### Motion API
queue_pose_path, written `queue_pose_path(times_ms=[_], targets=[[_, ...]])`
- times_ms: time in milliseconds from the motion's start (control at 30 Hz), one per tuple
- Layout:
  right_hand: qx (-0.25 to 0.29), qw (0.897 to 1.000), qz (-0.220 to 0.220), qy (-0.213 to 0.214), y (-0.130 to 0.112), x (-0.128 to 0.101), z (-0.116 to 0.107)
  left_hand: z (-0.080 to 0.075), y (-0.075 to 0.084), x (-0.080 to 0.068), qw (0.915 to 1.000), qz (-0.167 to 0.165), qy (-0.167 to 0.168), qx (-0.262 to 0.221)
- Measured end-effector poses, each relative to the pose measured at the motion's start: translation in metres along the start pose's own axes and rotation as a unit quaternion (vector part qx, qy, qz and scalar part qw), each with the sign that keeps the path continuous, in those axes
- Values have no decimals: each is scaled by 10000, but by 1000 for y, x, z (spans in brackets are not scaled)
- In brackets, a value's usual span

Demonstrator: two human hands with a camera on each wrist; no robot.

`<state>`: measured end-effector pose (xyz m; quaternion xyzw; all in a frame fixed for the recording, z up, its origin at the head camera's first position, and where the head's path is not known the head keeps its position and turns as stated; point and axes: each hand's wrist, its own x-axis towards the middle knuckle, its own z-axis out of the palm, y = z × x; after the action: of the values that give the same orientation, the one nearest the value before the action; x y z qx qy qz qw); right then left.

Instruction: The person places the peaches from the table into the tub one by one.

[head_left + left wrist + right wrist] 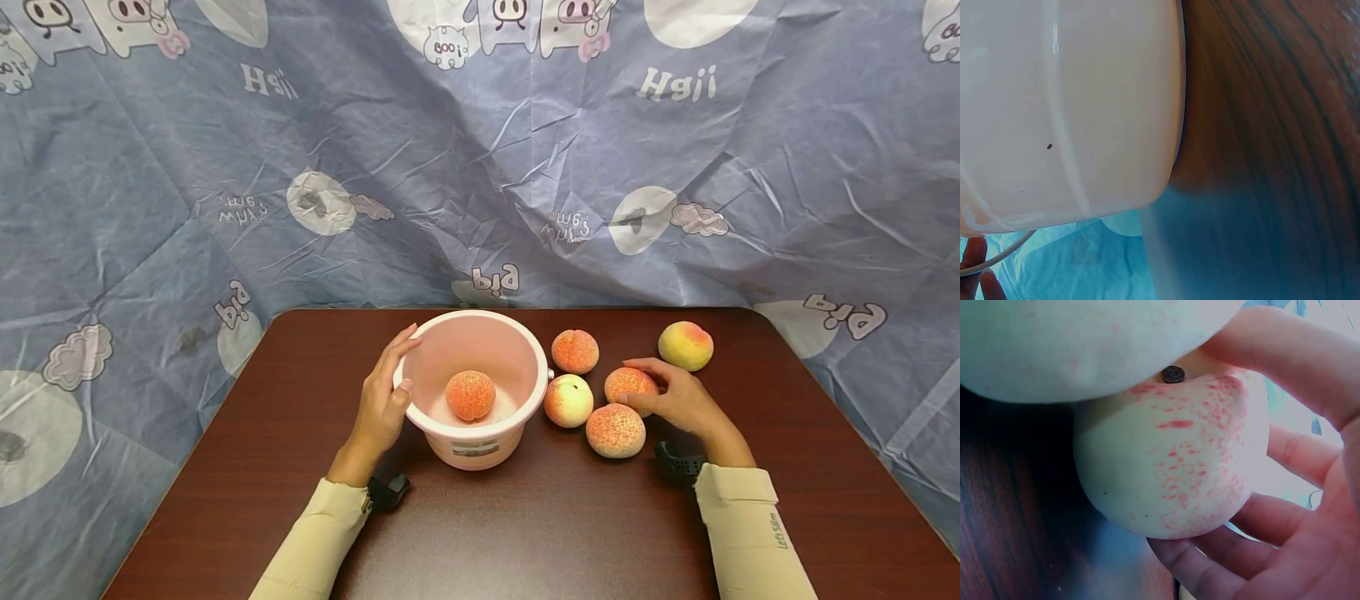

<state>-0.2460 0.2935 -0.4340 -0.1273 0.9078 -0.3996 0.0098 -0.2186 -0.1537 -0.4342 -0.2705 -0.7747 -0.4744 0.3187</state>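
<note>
A pink bucket (517, 354) stands mid-table with one speckled peach (470, 395) inside. My left hand (407, 361) grips its left rim, thumb over the edge and fingers along the outer wall. The left wrist view shows the bucket's wall (1066, 112) close up and a fingertip (972, 256) by the thin wire handle (997, 259). My right hand (647, 392) is curled round a speckled peach (621, 383) lying on the table. In the right wrist view its fingers (1297, 453) wrap that peach (1172, 456), and another peach (1085, 344) sits just in front.
Three more peaches lie right of the bucket: one behind (575, 351), a paler one (567, 400) against the bucket, and one nearest me (615, 430). A yellowish peach (686, 345) lies farther right. The dark wooden table (570, 533) is backed by a blue printed cloth (480, 167).
</note>
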Motion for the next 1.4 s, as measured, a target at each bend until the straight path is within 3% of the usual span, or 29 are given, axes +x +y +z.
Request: queue_pose_path(times_ms=[1400], targets=[[-252,9968,-266,707,2,1,1,0,3,1,10000,-28,-21,47]])
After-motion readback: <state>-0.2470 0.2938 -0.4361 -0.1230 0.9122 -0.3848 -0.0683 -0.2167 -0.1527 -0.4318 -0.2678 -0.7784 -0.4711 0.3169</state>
